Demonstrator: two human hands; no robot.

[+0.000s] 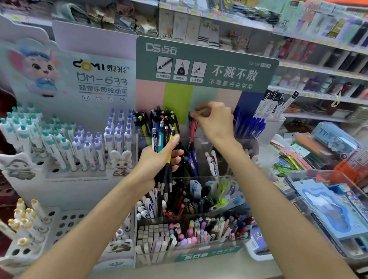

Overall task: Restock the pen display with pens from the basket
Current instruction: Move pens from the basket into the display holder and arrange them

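Pens with black, blue, yellow and teal barrels form a thick bundle (163, 141), gripped upright in the left hand (155, 163), whose fingers curl round the middle of the barrels, tips pointing down. The bundle sits just in front of the clear acrylic tiered pen display (191, 237), which stands on the pale counter (186, 278) in the middle of the scene. The right hand (214, 120) reaches farther back, its fingertips pinching the top of a single pink-and-black pen (193, 126) that hangs upright over a far compartment of the display. To the right of that hand, dark blue pens (248, 125) stand packed in the far right compartment. Nearer compartments hold mixed dark pens, white pens and pastel pens. Behind the display rises a grey-green header card with white Chinese lettering (205, 64). To the left stands a white cardboard rack with a cartoon mouse picture (71, 75), filled with white pens capped in teal and purple. To the right lies a clear plastic bin of blue packaged stationery (335, 207). Blurred store shelves (323, 54) fill the far wall.
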